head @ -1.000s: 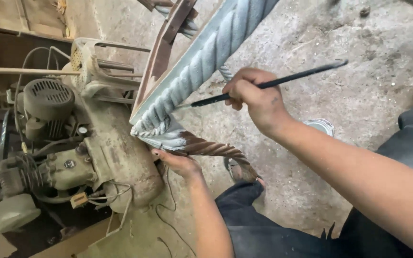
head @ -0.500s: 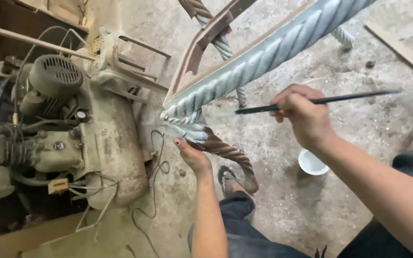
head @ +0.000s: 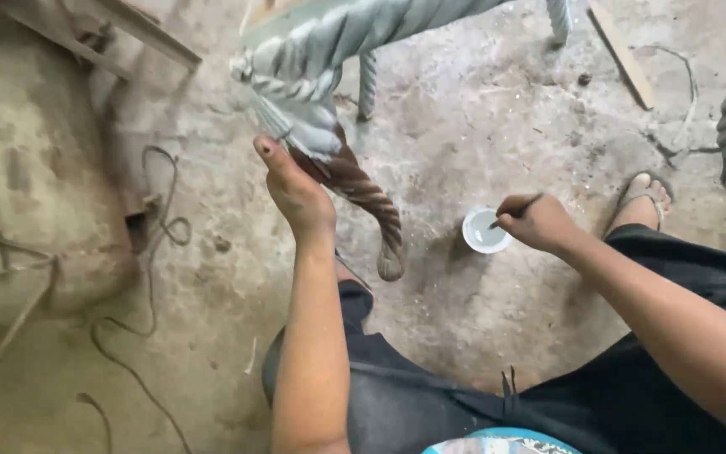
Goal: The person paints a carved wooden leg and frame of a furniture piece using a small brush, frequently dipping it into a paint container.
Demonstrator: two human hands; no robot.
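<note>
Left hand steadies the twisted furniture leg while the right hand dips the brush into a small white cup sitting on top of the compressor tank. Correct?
Not quite. In the head view the white cup sits on the concrete floor, not on the tank; the rest holds.

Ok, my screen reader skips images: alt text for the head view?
The right hand dips a brush into a small white cup on the concrete floor. The left hand steadies a twisted furniture leg, part grey, part brown.

- I see through one head-worn camera, tilted steeply down at the rough grey concrete floor (head: 497, 328).
- It sits close above my forearms and dark-trousered lap (head: 430, 395).
- No second view shares this scene.
</note>
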